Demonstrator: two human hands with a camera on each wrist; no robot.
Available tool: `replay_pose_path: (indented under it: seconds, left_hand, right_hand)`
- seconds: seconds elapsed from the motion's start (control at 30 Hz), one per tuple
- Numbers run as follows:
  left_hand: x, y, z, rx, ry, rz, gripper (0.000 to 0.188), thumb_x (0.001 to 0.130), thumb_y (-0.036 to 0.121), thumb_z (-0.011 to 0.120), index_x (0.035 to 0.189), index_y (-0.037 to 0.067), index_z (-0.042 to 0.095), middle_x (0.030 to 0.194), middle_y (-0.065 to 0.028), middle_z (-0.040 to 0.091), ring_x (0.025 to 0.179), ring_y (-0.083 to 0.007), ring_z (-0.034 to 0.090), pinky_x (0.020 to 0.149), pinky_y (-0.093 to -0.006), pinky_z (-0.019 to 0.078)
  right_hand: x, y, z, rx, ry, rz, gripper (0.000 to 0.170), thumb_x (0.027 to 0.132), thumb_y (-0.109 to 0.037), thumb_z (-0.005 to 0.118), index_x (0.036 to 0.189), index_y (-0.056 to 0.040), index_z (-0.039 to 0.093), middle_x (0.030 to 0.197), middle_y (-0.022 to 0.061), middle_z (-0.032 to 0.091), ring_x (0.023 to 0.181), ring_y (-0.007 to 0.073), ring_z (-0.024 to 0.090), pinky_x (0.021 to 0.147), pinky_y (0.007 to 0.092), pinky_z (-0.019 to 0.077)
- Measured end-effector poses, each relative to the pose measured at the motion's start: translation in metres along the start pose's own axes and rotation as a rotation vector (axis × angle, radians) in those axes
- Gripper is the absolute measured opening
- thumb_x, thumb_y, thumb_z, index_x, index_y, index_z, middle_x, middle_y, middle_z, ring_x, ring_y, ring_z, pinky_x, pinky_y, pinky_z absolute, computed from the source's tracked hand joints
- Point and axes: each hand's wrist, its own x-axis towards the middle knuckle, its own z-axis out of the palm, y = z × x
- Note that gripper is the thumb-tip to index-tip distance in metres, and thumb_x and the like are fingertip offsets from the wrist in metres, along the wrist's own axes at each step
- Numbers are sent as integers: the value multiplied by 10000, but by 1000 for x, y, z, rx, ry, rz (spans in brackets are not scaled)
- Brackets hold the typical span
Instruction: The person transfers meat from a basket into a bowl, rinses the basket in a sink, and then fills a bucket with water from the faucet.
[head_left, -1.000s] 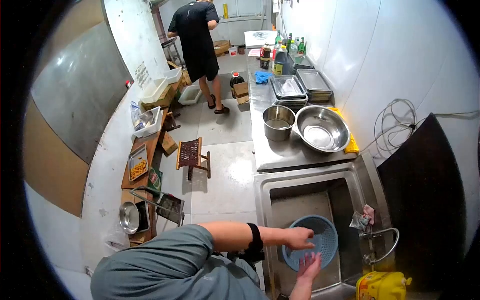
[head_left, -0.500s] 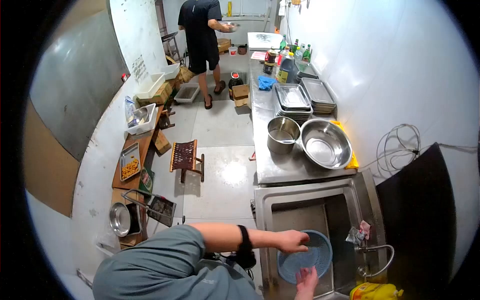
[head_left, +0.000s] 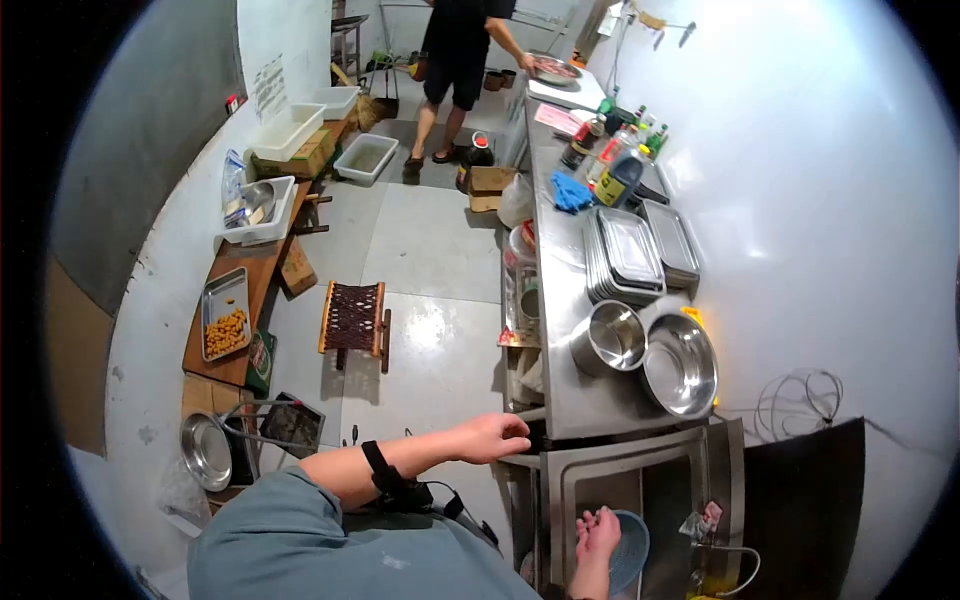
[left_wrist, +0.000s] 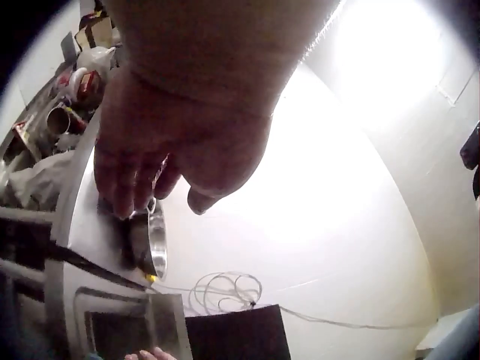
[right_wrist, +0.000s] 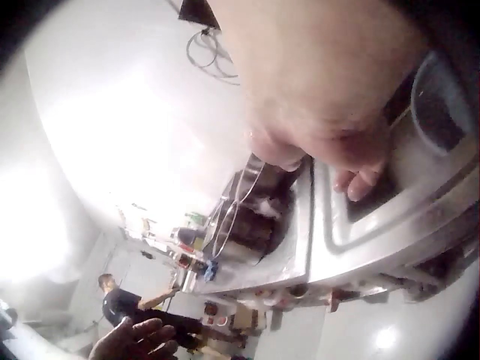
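My left hand [head_left: 490, 438] hovers beside the sink's upper left corner, fingers loosely bent and holding nothing. The left wrist view shows this hand [left_wrist: 180, 142] with its fingers hanging down. Over the sink [head_left: 556, 500], near the left rim of a blue basket [head_left: 630, 550], is my right hand [head_left: 598, 540], empty with loosely curled fingers. In the right wrist view the right hand [right_wrist: 322, 135] hangs relaxed over the sink edge, with the blue basket [right_wrist: 442, 105] beside it. Whether it touches the basket cannot be told.
A steel pot [head_left: 612, 338], a wide bowl [head_left: 680, 365] and stacked trays [head_left: 625, 250] stand on the counter. On the floor is a woven stool [head_left: 352, 318]. A person in black [head_left: 458, 55] stands at the counter's far end, touching a filled basin [head_left: 552, 69].
My left hand has moved from above the basket to beyond the sink's left edge. My right hand stays near the basket. The other person has shifted right, with the basin now at the counter.
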Motion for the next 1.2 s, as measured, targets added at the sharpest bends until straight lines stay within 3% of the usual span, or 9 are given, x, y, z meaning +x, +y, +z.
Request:
replay_pose_path:
  seconds: [0.13, 0.37, 0.57, 0.6, 0.7, 0.87, 0.93, 1.07, 1.2]
  left_hand:
    - [-8, -9, -71, -17, 98, -2, 413, 897, 329, 599, 1157, 9, 576, 1075, -150, 643, 989, -243, 613, 866, -344, 483]
    - [3, -27, -179, -85, 275, -45, 401, 886, 286, 617, 1164, -1, 575, 1036, -133, 652, 928, -182, 618, 813, -313, 493]
    - [36, -41, -277, -98, 466, -48, 332, 889, 222, 602, 1132, -3, 584, 963, -78, 657, 874, -143, 616, 775, -290, 495]
    - [35, -10, -298, -86, 502, -182, 302, 890, 188, 599, 1115, -13, 586, 956, -69, 653, 860, -131, 616, 763, -278, 497]
    - [63, -24, -357, -203, 674, -133, 268, 898, 150, 591, 1103, -23, 587, 954, -68, 649, 837, -131, 620, 757, -272, 501]
    - [96, 14, -448, -189, 930, -90, 247, 898, 162, 597, 1050, -33, 599, 888, -51, 641, 813, -124, 603, 753, -268, 487]
    - [100, 3, -479, -231, 974, -108, 251, 922, 181, 568, 1082, -13, 578, 1002, -87, 634, 847, -157, 609, 776, -297, 488]
    - [118, 18, -521, -325, 1086, -104, 274, 928, 208, 569, 1109, 2, 569, 1034, -86, 633, 860, -146, 610, 788, -286, 475]
    - [141, 2, -571, -373, 1183, -124, 269, 931, 176, 569, 1121, -15, 567, 1015, -88, 647, 847, -135, 614, 759, -261, 469]
  right_hand:
    - [-3, -6, 100, -67, -80, -106, 207, 911, -197, 565, 1080, -93, 505, 947, 40, 545, 781, 187, 575, 634, 350, 490]
    - [17, -29, 233, -131, -236, -112, 250, 903, -166, 583, 1114, -80, 481, 956, 57, 541, 797, 193, 584, 609, 318, 516]
    - [69, -39, 358, -124, -405, -84, 224, 894, -151, 602, 1080, -70, 507, 900, 44, 566, 740, 175, 617, 580, 299, 521]
    - [83, -40, 382, -108, -457, -68, 211, 897, -139, 596, 1072, -59, 511, 887, 47, 566, 737, 174, 616, 569, 289, 519]
    - [123, -50, 462, -170, -536, 4, 196, 905, -129, 582, 1068, -38, 521, 876, 57, 575, 722, 160, 607, 559, 259, 510]
    - [160, -102, 592, -249, -680, -130, 246, 909, -149, 587, 1101, -18, 507, 870, 73, 585, 720, 143, 594, 571, 249, 497]
    - [156, -132, 633, -277, -745, -90, 262, 913, -156, 584, 1117, -19, 495, 871, 68, 583, 718, 142, 591, 590, 258, 499]
    - [196, -134, 706, -275, -762, -177, 265, 913, -153, 585, 1126, -27, 489, 875, 60, 579, 724, 143, 596, 606, 264, 505]
    - [231, -135, 777, -339, -745, -20, 265, 903, -152, 597, 1120, -41, 494, 900, 41, 573, 745, 150, 613, 589, 272, 517]
